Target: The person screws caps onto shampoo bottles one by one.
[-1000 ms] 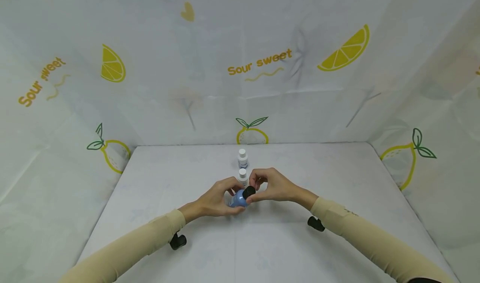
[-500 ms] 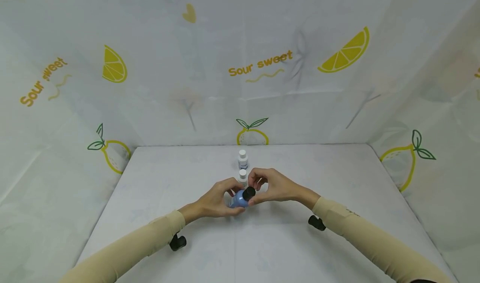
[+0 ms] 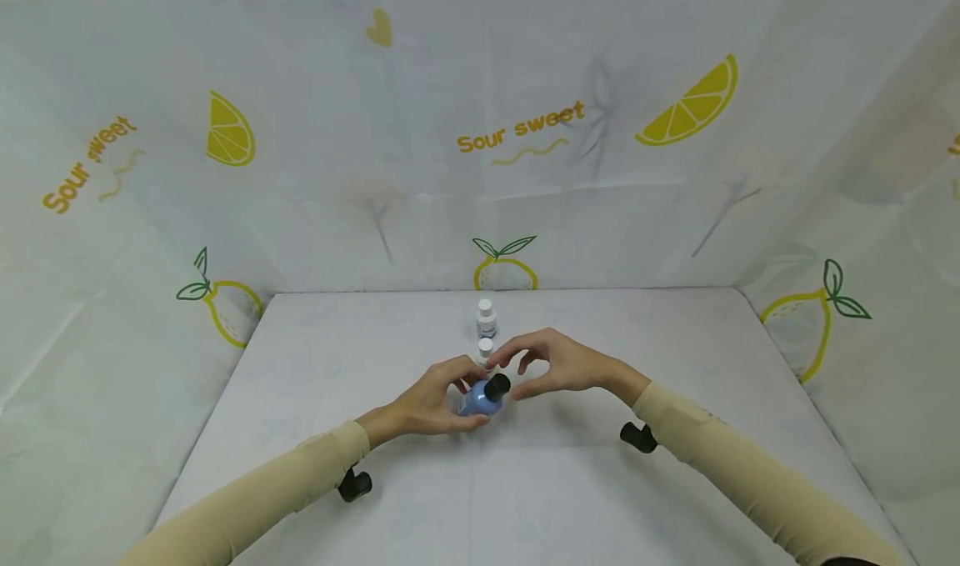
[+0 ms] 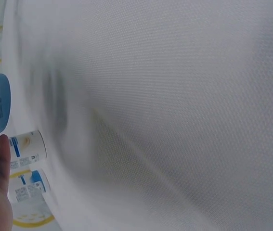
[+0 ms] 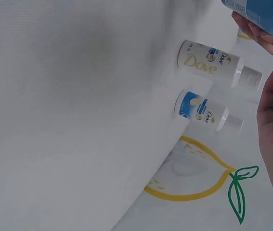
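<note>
My left hand [image 3: 433, 398] grips a blue bottle [image 3: 477, 401] round its body. The bottle is tilted, its black cap [image 3: 497, 387] pointing up and to the right. In the left wrist view the round blue base of the bottle [image 4: 0, 103] shows above the fingers. My right hand [image 3: 558, 364] is just right of the cap, thumb and fingers spread apart, with a small gap to it. Behind the hands stand two white bottles with white caps: a nearer Dove bottle [image 5: 206, 62], partly hidden by my fingers in the head view, and a farther Dove bottle [image 3: 486, 320].
A white cloth covers the table [image 3: 360, 333]. Behind and beside it hang white sheets [image 3: 337, 116] printed with lemons. Small black devices hang under the left sleeve [image 3: 355, 486] and the right sleeve [image 3: 637, 438].
My right hand's thumb and fingers have come off the black cap and spread wider, and that hand has shifted slightly right. The left hand keeps holding the blue bottle in place.
</note>
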A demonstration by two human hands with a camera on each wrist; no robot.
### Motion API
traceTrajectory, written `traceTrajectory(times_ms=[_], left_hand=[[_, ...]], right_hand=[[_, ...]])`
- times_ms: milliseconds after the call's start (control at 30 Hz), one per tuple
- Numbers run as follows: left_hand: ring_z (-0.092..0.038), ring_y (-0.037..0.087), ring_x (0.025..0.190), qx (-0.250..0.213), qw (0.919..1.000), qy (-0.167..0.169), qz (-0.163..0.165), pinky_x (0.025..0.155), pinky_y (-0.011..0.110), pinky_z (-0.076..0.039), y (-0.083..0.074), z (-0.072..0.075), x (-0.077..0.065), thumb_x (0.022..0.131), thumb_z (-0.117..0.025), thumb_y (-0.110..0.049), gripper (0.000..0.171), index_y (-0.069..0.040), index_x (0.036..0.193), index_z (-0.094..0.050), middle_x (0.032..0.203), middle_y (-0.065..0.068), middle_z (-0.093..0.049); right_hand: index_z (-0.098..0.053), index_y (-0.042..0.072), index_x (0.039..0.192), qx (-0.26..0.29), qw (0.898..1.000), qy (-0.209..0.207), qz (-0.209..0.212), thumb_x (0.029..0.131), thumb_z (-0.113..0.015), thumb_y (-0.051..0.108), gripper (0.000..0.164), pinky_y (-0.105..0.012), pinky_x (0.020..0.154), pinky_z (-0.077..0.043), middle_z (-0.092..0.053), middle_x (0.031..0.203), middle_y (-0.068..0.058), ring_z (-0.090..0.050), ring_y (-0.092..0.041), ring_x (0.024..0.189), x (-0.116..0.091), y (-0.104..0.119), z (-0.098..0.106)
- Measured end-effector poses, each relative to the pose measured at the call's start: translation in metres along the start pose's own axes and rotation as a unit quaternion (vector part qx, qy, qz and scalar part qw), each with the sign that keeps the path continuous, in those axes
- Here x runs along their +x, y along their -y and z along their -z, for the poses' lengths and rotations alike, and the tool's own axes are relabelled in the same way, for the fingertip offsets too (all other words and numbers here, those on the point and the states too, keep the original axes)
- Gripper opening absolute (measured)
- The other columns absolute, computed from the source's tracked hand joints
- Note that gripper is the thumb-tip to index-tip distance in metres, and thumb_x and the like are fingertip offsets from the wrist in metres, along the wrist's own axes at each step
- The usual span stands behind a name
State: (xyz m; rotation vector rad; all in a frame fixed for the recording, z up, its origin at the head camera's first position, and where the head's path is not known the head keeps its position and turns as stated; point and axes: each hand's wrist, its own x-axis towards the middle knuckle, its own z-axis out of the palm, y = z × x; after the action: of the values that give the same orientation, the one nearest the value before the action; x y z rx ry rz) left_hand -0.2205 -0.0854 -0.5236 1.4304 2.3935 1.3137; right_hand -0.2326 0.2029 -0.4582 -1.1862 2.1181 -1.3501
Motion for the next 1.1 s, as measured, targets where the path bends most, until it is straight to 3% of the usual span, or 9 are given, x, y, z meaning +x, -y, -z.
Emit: traceTrajectory(times_ms=[167, 300, 467, 633, 900, 1100], left_hand=[[-0.071, 0.013, 0.104, -0.003, 1.0000, 0.005, 0.005, 0.086, 0.026, -0.063, 0.000, -0.001, -0.001, 0.085, -0.091, -0.015, 0.051, -0.013, 0.130, -0.065, 0.121, 0.004, -0.073], [-0.071, 0.012, 0.106, -0.001, 1.0000, 0.008, 0.004, 0.086, 0.025, -0.063, -0.002, -0.001, -0.001, 0.085, -0.091, -0.016, 0.055, -0.014, 0.133, -0.065, 0.121, 0.003, -0.072], [-0.070, 0.011, 0.106, -0.005, 0.9998, 0.017, 0.006, 0.089, 0.026, -0.063, -0.004, 0.000, 0.000, 0.085, -0.091, -0.016, 0.055, -0.013, 0.133, -0.065, 0.122, 0.003, -0.072], [-0.070, 0.010, 0.105, -0.006, 0.9997, 0.019, 0.011, 0.089, 0.025, -0.063, -0.004, -0.001, -0.001, 0.085, -0.092, -0.016, 0.056, -0.013, 0.135, -0.066, 0.122, 0.003, -0.072], [-0.072, 0.014, 0.102, 0.000, 0.9998, 0.007, -0.019, 0.085, 0.026, -0.064, -0.001, -0.002, 0.000, 0.086, -0.090, -0.013, 0.051, -0.010, 0.131, -0.066, 0.119, 0.006, -0.073], [-0.071, 0.012, 0.102, -0.003, 0.9999, 0.008, -0.009, 0.086, 0.024, -0.063, -0.002, -0.002, 0.000, 0.085, -0.091, -0.013, 0.049, -0.012, 0.127, -0.066, 0.118, 0.004, -0.072]], right_hand=[[-0.074, 0.010, 0.138, 0.023, 1.000, 0.017, -0.006, 0.092, -0.084, 0.002, 0.048, -0.050, 0.103, -0.061, -0.076, 0.140, -0.009, -0.069, -0.018, 0.133, 0.000, -0.001, 0.002], [-0.076, 0.009, 0.134, 0.016, 1.000, 0.024, -0.008, 0.092, -0.084, 0.002, 0.044, -0.047, 0.103, -0.061, -0.078, 0.136, -0.009, -0.069, -0.008, 0.128, 0.001, -0.002, 0.001], [-0.080, 0.011, 0.128, 0.000, 1.000, 0.026, 0.001, 0.092, -0.086, 0.007, 0.037, -0.039, 0.100, -0.061, -0.081, 0.130, -0.007, -0.071, -0.006, 0.122, 0.003, -0.002, -0.003], [-0.080, 0.011, 0.127, -0.015, 1.000, 0.019, 0.005, 0.091, -0.088, 0.010, 0.037, -0.038, 0.098, -0.063, -0.082, 0.126, -0.007, -0.073, -0.006, 0.118, 0.004, -0.001, -0.005], [-0.080, 0.013, 0.122, -0.021, 1.000, 0.004, -0.004, 0.088, -0.091, 0.015, 0.035, -0.040, 0.095, -0.064, -0.082, 0.123, -0.006, -0.073, -0.004, 0.110, 0.003, 0.000, -0.007], [-0.078, 0.015, 0.117, -0.025, 0.999, -0.003, -0.020, 0.086, -0.093, 0.015, 0.034, -0.037, 0.093, -0.063, -0.080, 0.118, -0.004, -0.071, -0.006, 0.106, 0.005, 0.001, -0.009]])
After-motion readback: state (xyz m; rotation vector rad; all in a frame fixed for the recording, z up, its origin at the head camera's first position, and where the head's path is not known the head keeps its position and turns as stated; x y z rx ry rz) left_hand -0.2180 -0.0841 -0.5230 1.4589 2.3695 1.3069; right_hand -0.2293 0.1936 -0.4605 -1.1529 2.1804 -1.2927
